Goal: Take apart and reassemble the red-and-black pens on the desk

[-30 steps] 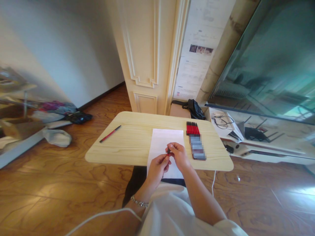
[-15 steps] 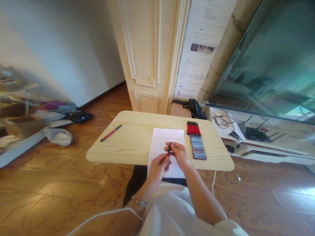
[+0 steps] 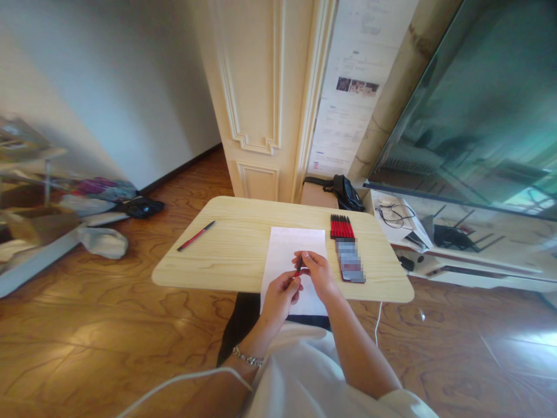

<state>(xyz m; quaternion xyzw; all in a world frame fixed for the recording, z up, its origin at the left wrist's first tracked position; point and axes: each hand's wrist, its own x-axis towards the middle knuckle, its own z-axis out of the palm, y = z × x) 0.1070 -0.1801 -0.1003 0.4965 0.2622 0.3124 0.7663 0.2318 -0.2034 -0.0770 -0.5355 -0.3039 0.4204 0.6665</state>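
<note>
Above a white sheet of paper (image 3: 293, 241), both hands pinch one red and black pen (image 3: 298, 268). My left hand (image 3: 282, 291) grips its red lower part, with the fingers curled round it. At the black upper end, my right hand (image 3: 317, 274) has its thumb and fingers closed on the pen. Much of the pen is covered by the fingers. Another red and black pen (image 3: 196, 235) lies slanted at the left of the table. To the right of the paper, several matching pens (image 3: 342, 227) lie side by side in a row.
A phone (image 3: 350, 260) with a blurred screen lies below the pen row on the pale wooden table (image 3: 237, 255). A white cable (image 3: 378, 322) hangs under the table's right side. Behind it, a black bag (image 3: 347, 191) rests near the TV stand (image 3: 474, 273).
A little more of the pen's red part shows between my hands. Otherwise both hands stay in nearly the same place, and the things on the table have not moved.
</note>
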